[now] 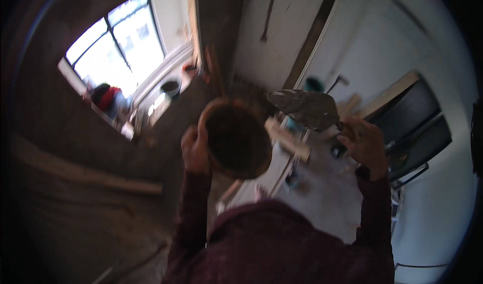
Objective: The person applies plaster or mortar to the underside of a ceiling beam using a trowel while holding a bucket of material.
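Observation:
In front of my chest I hold up a round, orange-rimmed bowl (205, 133) whose inside looks dark; how much it contains I cannot make out. My left hand (194, 151) grips its left side, with the fingers partly hidden behind the rim. To the right, my right hand (366, 142) is closed round the handle of a trowel (307, 109). The trowel's broad grey blade points left, above and to the right of the bowl and apart from it. Its surface looks smeared with something grey.
A bright window (118, 42) is at the upper left, with a dark bucket (171, 88) near its sill. Wooden boards (289, 142) lie below the trowel. Black panels (410, 120) lean by the right wall. A long timber (100, 176) runs along the lower left.

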Demonstrator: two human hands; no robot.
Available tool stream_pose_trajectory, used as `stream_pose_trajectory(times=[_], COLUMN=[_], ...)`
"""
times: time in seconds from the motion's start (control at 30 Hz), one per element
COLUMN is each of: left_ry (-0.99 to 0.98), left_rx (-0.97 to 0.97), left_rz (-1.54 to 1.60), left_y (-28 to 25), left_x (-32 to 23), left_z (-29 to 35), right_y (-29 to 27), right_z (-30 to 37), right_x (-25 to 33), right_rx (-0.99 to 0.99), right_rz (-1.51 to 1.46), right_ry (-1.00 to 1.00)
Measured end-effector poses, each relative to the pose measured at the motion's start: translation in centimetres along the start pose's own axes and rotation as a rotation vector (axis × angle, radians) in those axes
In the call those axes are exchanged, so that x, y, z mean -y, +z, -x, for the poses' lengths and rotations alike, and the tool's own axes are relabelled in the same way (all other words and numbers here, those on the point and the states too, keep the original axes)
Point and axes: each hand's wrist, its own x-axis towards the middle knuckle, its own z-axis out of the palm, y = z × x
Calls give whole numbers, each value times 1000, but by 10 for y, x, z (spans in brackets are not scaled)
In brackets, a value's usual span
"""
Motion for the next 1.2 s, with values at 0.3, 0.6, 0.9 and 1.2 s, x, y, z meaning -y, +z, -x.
stream_pose_trajectory(times=[0.3,0.6,0.9,1.2], left_ry=[-18,95,69,60], left_rx=[116,165,46,-96], left_rz=[-54,-247,-202,62], left_y=[-67,-67,-55,-38], left_x=[-35,-43,-38,-41], left_z=[21,20,34,47], right_y=[122,170,167,175], right_z=[15,-21,-6,35], right_x=[65,118,115,72], right_rx=[215,261,526,513], right_rz=[63,92,-342,-945], right_ry=[-380,-606,-444,-192])
